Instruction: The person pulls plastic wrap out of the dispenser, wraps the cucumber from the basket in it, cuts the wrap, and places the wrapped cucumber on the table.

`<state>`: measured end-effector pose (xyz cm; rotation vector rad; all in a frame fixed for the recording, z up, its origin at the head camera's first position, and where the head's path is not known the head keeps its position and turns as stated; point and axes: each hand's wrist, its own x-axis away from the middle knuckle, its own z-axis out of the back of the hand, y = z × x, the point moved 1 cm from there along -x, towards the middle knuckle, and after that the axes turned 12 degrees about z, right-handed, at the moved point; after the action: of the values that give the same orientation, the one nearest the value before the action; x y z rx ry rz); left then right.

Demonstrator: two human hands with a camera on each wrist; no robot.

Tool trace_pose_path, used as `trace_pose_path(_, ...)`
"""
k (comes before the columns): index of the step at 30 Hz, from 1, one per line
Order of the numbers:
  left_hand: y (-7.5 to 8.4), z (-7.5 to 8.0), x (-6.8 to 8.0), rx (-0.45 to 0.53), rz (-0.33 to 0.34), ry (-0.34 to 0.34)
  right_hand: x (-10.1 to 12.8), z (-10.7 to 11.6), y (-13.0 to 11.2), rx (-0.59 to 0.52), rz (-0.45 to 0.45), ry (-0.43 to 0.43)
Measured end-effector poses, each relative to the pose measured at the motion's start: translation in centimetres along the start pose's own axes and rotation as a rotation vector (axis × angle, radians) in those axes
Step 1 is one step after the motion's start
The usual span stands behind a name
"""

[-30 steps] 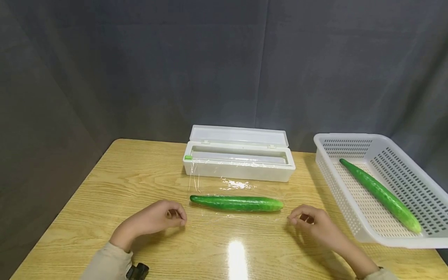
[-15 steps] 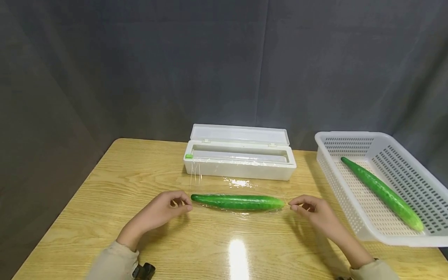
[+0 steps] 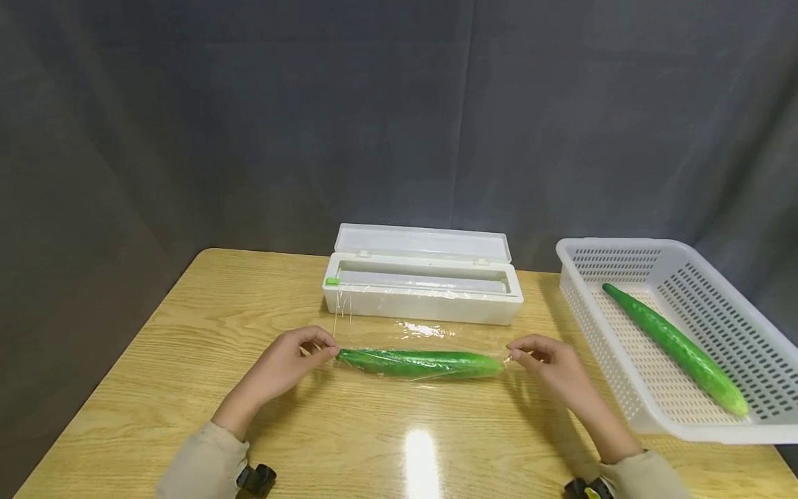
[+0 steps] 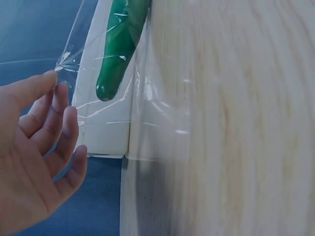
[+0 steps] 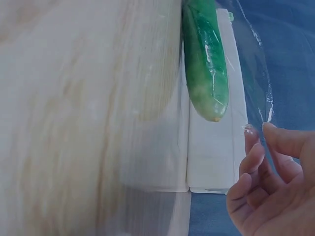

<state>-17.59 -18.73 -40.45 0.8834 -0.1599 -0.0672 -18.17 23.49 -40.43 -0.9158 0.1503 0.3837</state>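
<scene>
A green cucumber [image 3: 420, 364] lies crosswise on a sheet of clear cling film [image 3: 424, 330] on the wooden table. The film now folds up over it. My left hand [image 3: 327, 351] pinches the film's edge at the cucumber's left tip. My right hand [image 3: 514, 355] pinches the edge at its right tip. The left wrist view shows the left hand [image 4: 51, 81] with thumb and forefinger on the film beside the cucumber [image 4: 118, 54]. In the right wrist view the right hand [image 5: 258, 132] holds film just past the cucumber [image 5: 205, 73].
Right behind the cucumber sits a white cling film dispenser [image 3: 424, 287], lid open, with the film still running into it. A white perforated basket [image 3: 654, 416] at the right holds a second cucumber [image 3: 673, 346]. The table's [image 3: 187, 388] near edge is close to my sleeves.
Both hands have moved away from me, from the near side of the table to the cucumber's tips, drawing the film's near edge up over the cucumber.
</scene>
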Motion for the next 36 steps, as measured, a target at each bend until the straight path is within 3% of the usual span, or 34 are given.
trace_pose_path(12,-0.1,0.2,-1.4,-0.023,0.054,0.059,-1.0,-0.4,0.3,-0.045,-0.095,0.019)
trace_pose_path(22,-0.6,0.1,-2.1,-0.034,0.107,0.042,-1.5,-0.9,0.9,-0.109,-0.151,0.053)
trace_pose_path(28,-0.7,0.1,-2.2,-0.061,0.110,0.023,-1.5,-1.0,1.2,-0.129,-0.148,0.048)
trace_pose_path(36,-0.8,0.0,-2.6,-0.175,0.127,0.019,-1.7,-1.0,1.7,-0.086,-0.105,-0.004)
